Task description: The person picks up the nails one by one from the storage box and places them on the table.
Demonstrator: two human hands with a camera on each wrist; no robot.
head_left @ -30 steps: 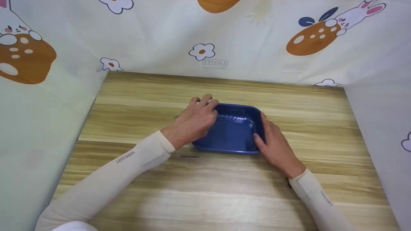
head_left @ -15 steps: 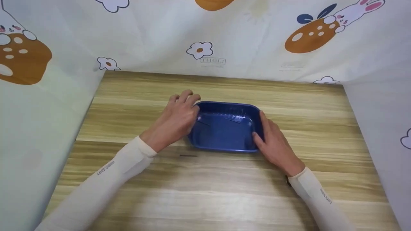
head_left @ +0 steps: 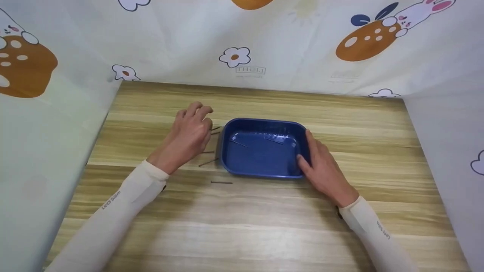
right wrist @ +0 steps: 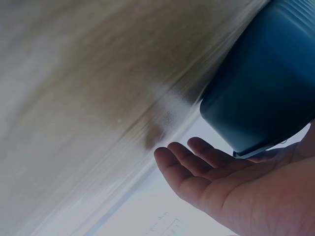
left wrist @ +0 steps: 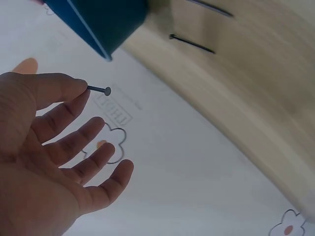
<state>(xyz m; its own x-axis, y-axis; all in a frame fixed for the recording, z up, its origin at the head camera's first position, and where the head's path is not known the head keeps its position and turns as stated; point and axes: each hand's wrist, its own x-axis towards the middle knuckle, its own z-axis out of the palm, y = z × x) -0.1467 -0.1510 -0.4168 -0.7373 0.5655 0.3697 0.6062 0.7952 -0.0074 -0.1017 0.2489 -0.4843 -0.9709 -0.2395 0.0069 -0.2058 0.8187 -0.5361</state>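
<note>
My left hand (head_left: 189,132) is just left of a blue rectangular tray (head_left: 264,160). In the left wrist view its thumb and index finger pinch a nail (left wrist: 100,89), head outward, while the other fingers spread loosely. With the thumb inside the rim and the fingers along the outer wall, my right hand (head_left: 327,172) grips the tray's right end. Inside the tray lie two thin nails, a left nail (head_left: 239,144) and a right nail (head_left: 274,141). Several more lie on the table between my left hand and the tray, including a slanted nail (head_left: 208,162); the hand partly hides some.
One nail (head_left: 221,183) lies on the wood-grain table (head_left: 264,223) in front of the tray's left corner. A pale printed cloth (head_left: 181,45) stands up along the table's back and both sides.
My left hand has moved left from over the tray to beside it, uncovering the left nail inside and the nails on the table. My right hand stays on the tray.
</note>
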